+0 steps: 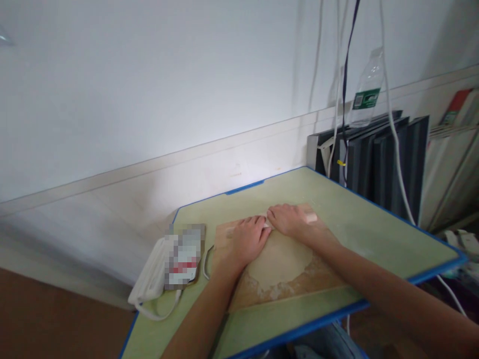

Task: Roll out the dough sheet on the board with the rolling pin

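Observation:
A flat, pale sheet of dough [280, 259] lies on a wooden board [243, 297]. Across its far part runs a light wooden rolling pin [311, 217], mostly covered by my hands. My left hand [250, 238] presses down on the pin with its fingers curled over the top. Close beside it, on the right, my right hand [287, 218] also rests over the pin, fingers bent around it. The pin's right end shows past my right hand. Dusty flour marks the board around the dough's near edge.
The board lies on a pale green, blue-edged table [374, 249]. Left of it are a phone [187, 257] and a white device [151, 274] with a cable. Dark panels [385, 154] stand behind the right side, carrying a plastic bottle [367, 94]. Cables hang there.

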The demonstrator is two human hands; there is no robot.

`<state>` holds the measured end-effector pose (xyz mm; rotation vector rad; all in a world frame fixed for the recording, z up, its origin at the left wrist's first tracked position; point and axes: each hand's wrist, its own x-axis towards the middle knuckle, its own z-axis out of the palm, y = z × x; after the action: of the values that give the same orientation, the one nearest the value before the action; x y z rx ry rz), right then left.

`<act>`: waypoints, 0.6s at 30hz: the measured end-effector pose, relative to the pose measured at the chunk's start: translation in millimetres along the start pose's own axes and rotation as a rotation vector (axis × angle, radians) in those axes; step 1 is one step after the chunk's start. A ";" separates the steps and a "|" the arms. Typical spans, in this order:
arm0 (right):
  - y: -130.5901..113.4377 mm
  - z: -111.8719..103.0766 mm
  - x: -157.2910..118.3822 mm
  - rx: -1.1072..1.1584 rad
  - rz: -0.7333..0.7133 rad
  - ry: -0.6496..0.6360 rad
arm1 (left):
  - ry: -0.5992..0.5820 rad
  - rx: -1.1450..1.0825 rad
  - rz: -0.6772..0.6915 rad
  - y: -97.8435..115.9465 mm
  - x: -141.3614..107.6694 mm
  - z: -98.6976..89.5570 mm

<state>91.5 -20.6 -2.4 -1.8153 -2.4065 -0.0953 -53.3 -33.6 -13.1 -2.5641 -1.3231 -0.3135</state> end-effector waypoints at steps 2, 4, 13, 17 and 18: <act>-0.4 -0.5 -0.8 0.022 0.016 0.006 | -0.003 0.006 -0.004 0.3 0.4 -0.8; -0.7 -0.6 -0.8 0.044 0.044 0.008 | -0.006 0.005 -0.005 0.3 0.6 -1.0; 4.9 4.4 10.4 0.090 0.104 -0.026 | -0.025 -0.013 -0.008 -0.8 -0.5 -2.0; 10.8 10.0 26.2 0.107 0.118 -0.058 | -0.018 -0.003 -0.024 -1.6 -0.9 -4.1; 12.3 11.3 30.3 0.113 0.120 -0.069 | -0.013 0.004 -0.028 -1.9 -0.9 -4.2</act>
<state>94.5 13.1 -9.7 -1.9351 -2.2886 0.1139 -55.7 -34.5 -9.2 -2.5508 -1.3640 -0.2991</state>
